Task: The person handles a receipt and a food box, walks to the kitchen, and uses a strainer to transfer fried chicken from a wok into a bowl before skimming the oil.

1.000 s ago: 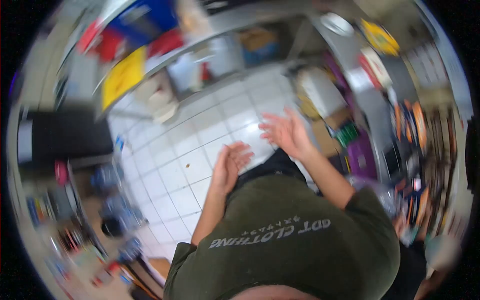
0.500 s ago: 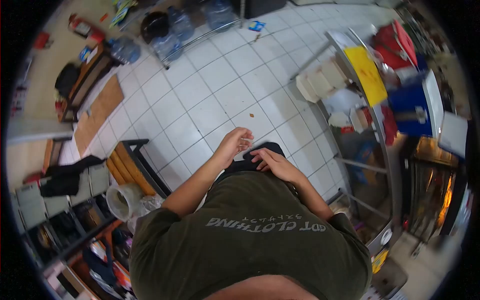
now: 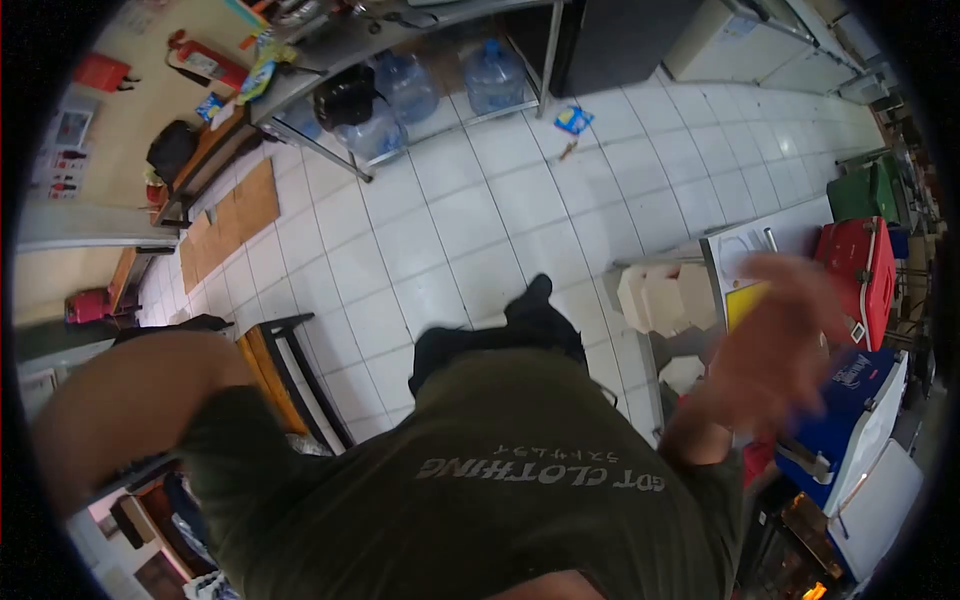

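My right hand (image 3: 785,350) is raised at the right, in front of the shelf with the yellow sheet (image 3: 742,302) and near a blue cooler box (image 3: 845,400). It is smeared by motion, so its fingers cannot be made out, and no held thing shows. My left arm (image 3: 150,390) reaches out to the left edge, blurred. The left hand itself does not show. Below, a dark foot (image 3: 538,290) is stepping forward on the white tiles.
A metal table (image 3: 420,30) with large water bottles (image 3: 495,78) beneath it stands ahead. To the left are a wooden bench (image 3: 265,380) and flattened cardboard (image 3: 235,225). A red cooler box (image 3: 855,270) and an open takeaway box (image 3: 665,298) are on the right. A blue wrapper (image 3: 574,120) lies on the floor.
Both hands have parted from in front of my waist. The right has swung up to the right, the left arm out to the left. The view has turned, and a foot has come forward.
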Demonstrator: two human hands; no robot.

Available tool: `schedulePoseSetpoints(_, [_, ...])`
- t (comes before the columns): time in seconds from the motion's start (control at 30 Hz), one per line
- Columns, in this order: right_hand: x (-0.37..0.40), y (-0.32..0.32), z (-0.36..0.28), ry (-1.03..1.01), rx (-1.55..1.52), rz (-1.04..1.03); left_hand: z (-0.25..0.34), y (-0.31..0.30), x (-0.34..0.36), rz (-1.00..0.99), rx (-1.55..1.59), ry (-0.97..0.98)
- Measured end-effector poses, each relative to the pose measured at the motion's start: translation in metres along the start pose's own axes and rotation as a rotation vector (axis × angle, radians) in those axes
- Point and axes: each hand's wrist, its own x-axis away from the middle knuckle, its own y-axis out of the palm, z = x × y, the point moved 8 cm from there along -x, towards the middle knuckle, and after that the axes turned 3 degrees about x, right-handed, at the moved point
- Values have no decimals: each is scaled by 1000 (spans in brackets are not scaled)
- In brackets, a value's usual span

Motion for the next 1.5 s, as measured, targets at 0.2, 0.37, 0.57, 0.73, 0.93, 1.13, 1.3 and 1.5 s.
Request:
schedulePoseSetpoints(0.2, [-141,19,-41,-632,352,-480,24,177,-63,-574,-42,352])
schedulePoseSetpoints(0.37, [-146,12,34,-562,535,-524,25,364,-90,-794,181,574])
schedulePoseSetpoints(0.57, [-137,-29,115,-261,963,-263,119,570,-155,-952,536,1110])
schedulePoseSetpoints(0.73, [-115,-57,114,86,1415,62,254,637,-161,-1025,930,1605])
schedulePoseSetpoints(0.93, [-60,-61,23,603,2230,738,352,662,-194,-886,1380,1925])
schedulePoseSetpoints(1.13, [355,47,209,2315,747,1856,448,775,-306,-773,1511,1531])
schedulePoseSetpoints(1.3, [372,69,374,2219,-463,1923,382,1107,-291,-1343,1161,301])
schedulePoseSetpoints(1.5, [338,25,409,2191,-551,2111,154,1328,-148,-1943,511,-710])
